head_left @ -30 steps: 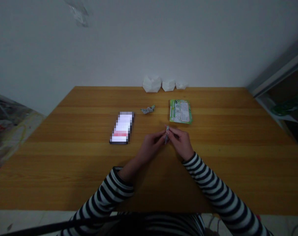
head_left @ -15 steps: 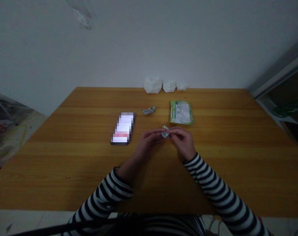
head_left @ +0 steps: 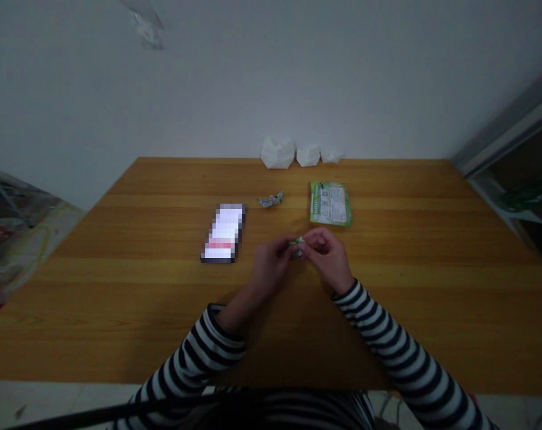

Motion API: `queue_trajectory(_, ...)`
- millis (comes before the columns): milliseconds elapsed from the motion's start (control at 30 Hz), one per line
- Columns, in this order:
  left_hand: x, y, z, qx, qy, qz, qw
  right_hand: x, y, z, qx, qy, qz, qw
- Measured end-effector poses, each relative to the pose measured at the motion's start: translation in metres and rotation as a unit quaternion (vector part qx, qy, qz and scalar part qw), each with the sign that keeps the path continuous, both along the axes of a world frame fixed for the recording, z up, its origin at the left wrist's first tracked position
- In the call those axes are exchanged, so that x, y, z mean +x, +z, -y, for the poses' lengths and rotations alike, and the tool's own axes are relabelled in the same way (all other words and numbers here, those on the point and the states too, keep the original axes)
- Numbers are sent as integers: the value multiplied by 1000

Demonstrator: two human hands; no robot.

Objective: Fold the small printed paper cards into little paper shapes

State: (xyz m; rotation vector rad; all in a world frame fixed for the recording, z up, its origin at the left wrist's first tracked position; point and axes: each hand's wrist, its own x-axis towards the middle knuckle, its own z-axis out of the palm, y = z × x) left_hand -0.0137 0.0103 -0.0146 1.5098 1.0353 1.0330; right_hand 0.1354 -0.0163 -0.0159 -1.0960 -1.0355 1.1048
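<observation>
A small folded piece of green and white printed paper (head_left: 298,253) is pinched between my two hands above the table. My left hand (head_left: 270,263) grips it from the left with fingers closed. From the right, my right hand (head_left: 330,255) pinches the same paper between thumb and fingers. The fingers cover most of it, so its exact shape is hidden. Beyond my hands lies a small folded paper boat-like shape (head_left: 270,200) with a similar print. To its right, a green and white printed packet (head_left: 330,204) rests flat.
A phone (head_left: 224,233) with a lit, pixelated screen lies left of my hands. Three white folded paper shapes, the largest a white one (head_left: 277,153), stand against the wall at the back edge of the wooden table (head_left: 432,239).
My fingers have shifted on the folded paper: the left hand has turned and curled more, and the right fingers are more bent. The paper has tilted and is more covered.
</observation>
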Motion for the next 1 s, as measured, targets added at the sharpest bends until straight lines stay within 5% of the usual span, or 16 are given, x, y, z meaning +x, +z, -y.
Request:
queue_trajectory(200,1,6,2,97,-30,-121,987,1,-2,-1,-59,-23,-14,998)
queue_trajectory(467,5,7,5,80,4,-132,988,-5,0,2,-14,-63,1,998)
queue_trajectory(700,12,1,6,-7,71,69,995,-16,5,6,-17,-95,-65,993)
queue_trajectory(867,15,1,3,-196,70,317,925,-27,0,10,22,-90,-113,989)
queue_trajectory(1000,11,3,1,-244,75,372,892,-31,-1,14,56,-97,-63,992)
